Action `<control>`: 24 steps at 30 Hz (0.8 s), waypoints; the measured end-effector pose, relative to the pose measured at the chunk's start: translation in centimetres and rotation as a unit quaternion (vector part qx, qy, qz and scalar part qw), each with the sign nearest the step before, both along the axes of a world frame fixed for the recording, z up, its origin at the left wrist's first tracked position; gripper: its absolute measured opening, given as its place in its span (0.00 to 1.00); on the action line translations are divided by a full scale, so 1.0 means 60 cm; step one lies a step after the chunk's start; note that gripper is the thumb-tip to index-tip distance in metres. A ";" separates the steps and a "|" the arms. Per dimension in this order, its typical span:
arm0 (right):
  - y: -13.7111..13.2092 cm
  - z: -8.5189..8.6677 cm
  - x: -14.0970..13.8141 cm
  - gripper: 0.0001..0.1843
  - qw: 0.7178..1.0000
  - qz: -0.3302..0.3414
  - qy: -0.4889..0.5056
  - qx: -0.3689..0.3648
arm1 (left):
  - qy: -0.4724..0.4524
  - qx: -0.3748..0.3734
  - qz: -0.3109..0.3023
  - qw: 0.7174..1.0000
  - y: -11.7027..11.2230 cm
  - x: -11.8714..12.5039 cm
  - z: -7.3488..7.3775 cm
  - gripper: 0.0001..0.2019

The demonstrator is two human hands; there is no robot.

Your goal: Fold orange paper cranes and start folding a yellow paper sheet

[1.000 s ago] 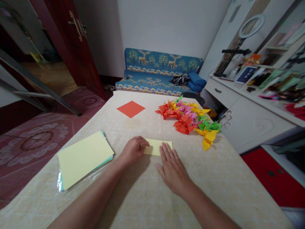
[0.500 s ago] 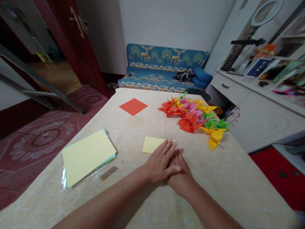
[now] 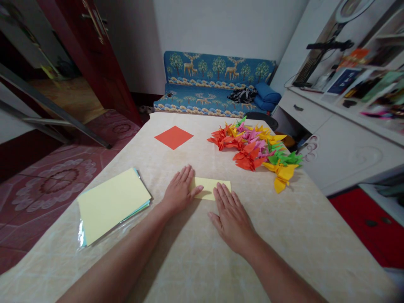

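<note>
A small folded sheet of pale yellow paper point(image 3: 206, 184) lies flat on the table, its long side running left to right. My left hand point(image 3: 180, 189) rests on its left end, fingers stretched out and the thumb on the paper. Over the right end lies my right hand point(image 3: 232, 212), flat, with fingertips on the paper and the thumb apart on the cloth. Beyond them a red square of paper point(image 3: 174, 137) lies with one corner toward me.
Left of my arms is a stack of coloured sheets point(image 3: 113, 205) on a clear plastic sleeve, pale yellow on top. Several folded paper cranes point(image 3: 249, 155) in red, yellow, pink and green crowd the table's far right. A blue patterned sofa point(image 3: 202, 90) stands behind the table.
My left hand has slid left, off my right hand, to the paper's left end. More of the yellow paper's middle shows now. The view has shifted slightly.
</note>
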State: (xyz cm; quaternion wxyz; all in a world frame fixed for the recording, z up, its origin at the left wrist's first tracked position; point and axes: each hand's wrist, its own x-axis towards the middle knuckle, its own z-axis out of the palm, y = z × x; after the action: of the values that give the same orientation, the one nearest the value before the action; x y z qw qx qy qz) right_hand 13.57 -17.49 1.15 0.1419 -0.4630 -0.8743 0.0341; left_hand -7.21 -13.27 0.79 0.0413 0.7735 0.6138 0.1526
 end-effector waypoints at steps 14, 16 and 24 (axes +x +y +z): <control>0.117 0.041 0.001 0.30 0.991 -0.092 0.063 -0.070 | -0.106 0.064 0.041 0.991 0.022 -0.025 0.004 0.21; 0.120 0.041 -0.001 0.28 0.989 -0.103 0.067 -0.086 | -0.127 0.076 0.033 0.988 0.024 -0.026 0.004 0.21; 0.119 0.019 -0.002 0.07 0.949 -0.148 0.259 -0.101 | -0.300 0.072 0.074 0.948 0.029 -0.023 0.002 0.21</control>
State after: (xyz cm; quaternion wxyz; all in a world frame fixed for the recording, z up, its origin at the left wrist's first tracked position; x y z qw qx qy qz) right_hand 13.43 -10.33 2.28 0.3196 -0.5743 -0.7210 0.2196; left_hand -8.61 -11.51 0.92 0.1561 0.6453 0.6162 0.4238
